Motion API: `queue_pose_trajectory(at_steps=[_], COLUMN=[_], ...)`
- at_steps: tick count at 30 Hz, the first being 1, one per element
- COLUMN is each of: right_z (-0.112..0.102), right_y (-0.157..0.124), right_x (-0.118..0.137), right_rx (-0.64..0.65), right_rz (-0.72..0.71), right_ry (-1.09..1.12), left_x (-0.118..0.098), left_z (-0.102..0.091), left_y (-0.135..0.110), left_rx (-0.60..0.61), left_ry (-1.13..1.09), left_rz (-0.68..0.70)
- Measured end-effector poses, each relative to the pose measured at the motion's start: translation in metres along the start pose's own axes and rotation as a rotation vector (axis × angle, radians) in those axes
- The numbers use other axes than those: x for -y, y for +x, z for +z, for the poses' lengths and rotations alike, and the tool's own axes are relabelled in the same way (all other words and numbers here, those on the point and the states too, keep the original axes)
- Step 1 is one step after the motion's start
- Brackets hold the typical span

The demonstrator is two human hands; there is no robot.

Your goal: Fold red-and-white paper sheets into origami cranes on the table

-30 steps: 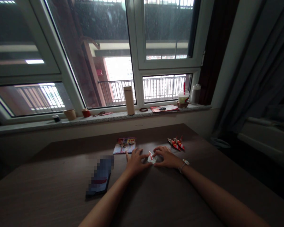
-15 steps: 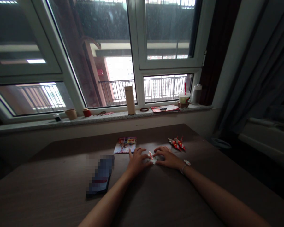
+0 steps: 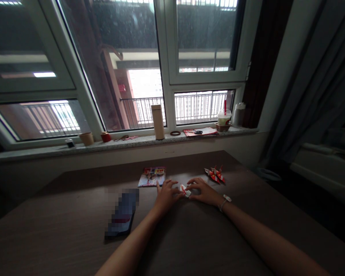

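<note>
A small piece of folded paper [image 3: 185,190], white with a red strip, lies low over the table between my hands. My left hand [image 3: 167,194] pinches its left side with thumb and index finger, the other fingers stretched forward. From the right, the thumb and index finger of my right hand [image 3: 203,191] grip the paper's other side. Several red and white folded paper figures [image 3: 214,175] lie just beyond my right hand. A colourful printed booklet [image 3: 152,176] is past my left fingertips. Fingers partly cover the paper's edges.
A dark phone-like object [image 3: 122,212], pixelated, lies left of my left forearm on the brown table [image 3: 60,207]. The windowsill [image 3: 143,142] bears a tan flask [image 3: 158,122], paper sheets with scissors [image 3: 199,132], a drink cup [image 3: 224,118] and a paper cup [image 3: 86,138].
The folded paper has turned slightly and looks flatter between my fingers. My left thumb has shifted up a little along its edge. Everything else stays where it was.
</note>
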State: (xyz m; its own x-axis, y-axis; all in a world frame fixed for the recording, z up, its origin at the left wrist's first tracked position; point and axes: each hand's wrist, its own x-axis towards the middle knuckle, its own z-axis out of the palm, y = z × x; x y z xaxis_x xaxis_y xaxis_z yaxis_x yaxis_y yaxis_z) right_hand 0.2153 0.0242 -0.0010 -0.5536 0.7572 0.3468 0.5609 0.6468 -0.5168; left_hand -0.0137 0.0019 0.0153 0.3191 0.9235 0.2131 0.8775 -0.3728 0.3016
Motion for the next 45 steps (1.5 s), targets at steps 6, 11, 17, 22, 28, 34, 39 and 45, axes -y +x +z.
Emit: queue_pose_trajectory(at_steps=[6,11,17,22,28,34,39,45], right_z=[0.003,0.003,0.004,0.005,0.004,0.005,0.005,0.003], right_y=[0.000,0.001,0.002,0.003,0.001,0.001,0.001,0.001], right_x=[0.005,0.010,0.011,0.014,0.013,0.012,0.014,0.017], right_rx=[-0.063,-0.058,-0.052,-0.049,-0.062,-0.089,-0.094,-0.079], right_rz=[-0.115,-0.139,-0.133,-0.132,-0.143,-0.156,-0.145,-0.178], right_ry=[-0.058,-0.074,-0.129,-0.161,-0.158,-0.158,-0.158,-0.237], left_x=[0.001,0.005,0.010,0.007,0.004,0.006,0.005,0.004], left_z=[0.001,0.003,0.006,0.004,0.001,0.003,0.005,0.005], left_y=[-0.001,0.000,0.002,0.001,0.001,0.001,0.000,0.000], left_rx=[-0.017,-0.041,-0.059,-0.069,-0.059,-0.073,-0.078,-0.070], left_ry=[-0.034,-0.068,-0.082,-0.065,-0.070,-0.071,-0.076,-0.074], left_rz=[0.000,0.014,0.053,0.058,0.057,0.063,0.062,0.059])
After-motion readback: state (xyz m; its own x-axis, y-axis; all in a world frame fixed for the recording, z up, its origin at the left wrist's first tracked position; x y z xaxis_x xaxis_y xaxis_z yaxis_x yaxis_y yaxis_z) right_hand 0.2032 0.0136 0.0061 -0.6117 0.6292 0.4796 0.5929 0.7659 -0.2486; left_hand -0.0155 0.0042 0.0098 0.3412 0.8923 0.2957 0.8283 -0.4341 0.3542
